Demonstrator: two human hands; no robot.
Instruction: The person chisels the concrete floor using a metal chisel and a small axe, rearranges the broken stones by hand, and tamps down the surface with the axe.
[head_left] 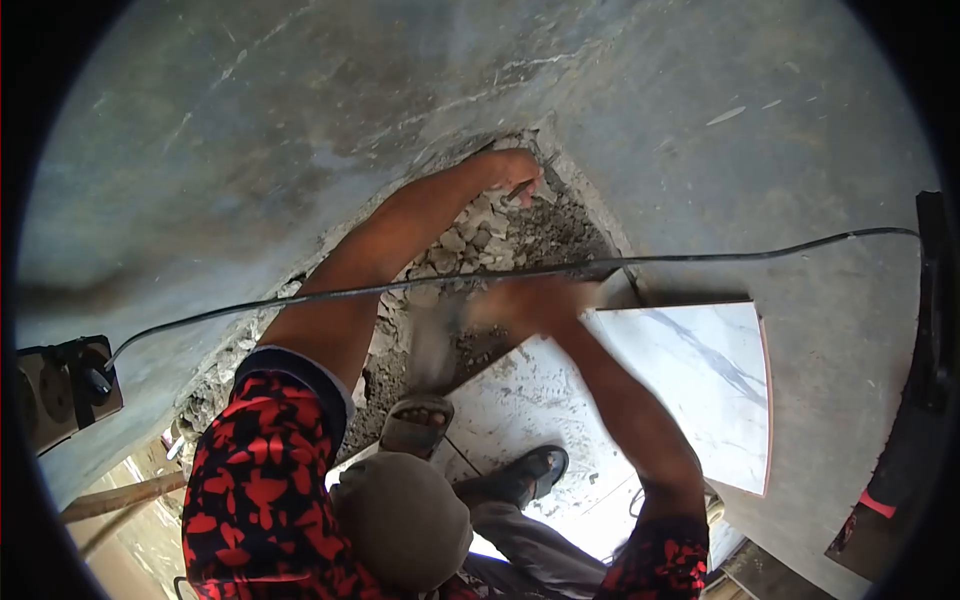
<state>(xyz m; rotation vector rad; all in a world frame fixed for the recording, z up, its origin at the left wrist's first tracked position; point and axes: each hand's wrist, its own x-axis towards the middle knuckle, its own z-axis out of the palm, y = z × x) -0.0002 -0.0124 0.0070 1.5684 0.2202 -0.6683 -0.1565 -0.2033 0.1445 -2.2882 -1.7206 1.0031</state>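
Observation:
My left hand reaches into the corner where two walls meet, its fingers closed around a short dark metal tool, which looks like a chisel seen nearly end-on. Broken rubble and loose grey soil lie just below that hand. Nearer to me, my right hand is smeared by motion over the rubble. A blurred grey block extends to its left, apparently the head of a hammer; the grip itself is unclear.
A black cable crosses the view above both forearms, running from a wall socket. White marbled tiles border the rubble. Sandaled feet stand at its edge. Grey walls rise on both sides.

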